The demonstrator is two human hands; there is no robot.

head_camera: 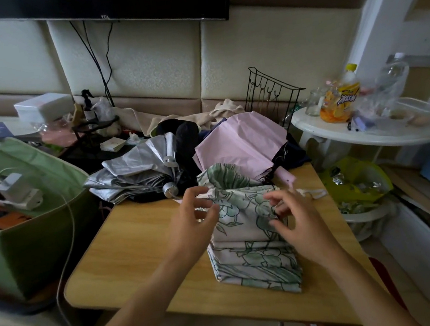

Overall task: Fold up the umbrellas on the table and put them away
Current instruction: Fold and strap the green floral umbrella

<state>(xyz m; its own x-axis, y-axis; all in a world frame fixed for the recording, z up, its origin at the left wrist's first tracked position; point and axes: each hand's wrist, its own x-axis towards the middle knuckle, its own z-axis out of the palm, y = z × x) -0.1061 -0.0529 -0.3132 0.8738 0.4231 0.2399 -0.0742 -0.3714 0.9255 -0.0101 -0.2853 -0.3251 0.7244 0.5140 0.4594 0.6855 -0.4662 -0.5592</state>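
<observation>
A collapsed floral umbrella (pixel 251 244), pale with green leaf print, lies lengthwise on the wooden table (pixel 138 258). My left hand (pixel 192 222) pinches the canopy fabric at its upper left edge. From the right side, my right hand (pixel 298 223) pinches a fold of the same canopy with curled fingers. Behind it lie a loosely bunched silver umbrella (pixel 132 175) with its silver handle (pixel 170 190) toward me, and a half-collapsed pink umbrella (pixel 241 142) with a pink handle (pixel 289 179). A dark umbrella or cloth (pixel 185 139) sits between those two.
A green fabric bin (pixel 37 231) with a charger and cable stands at the left. At the right, a white round side table (pixel 366 134) carries bottles and jars, with a waste basket (pixel 357 191) lined in yellow below. A black wire rack (pixel 270 93) stands behind the pink umbrella.
</observation>
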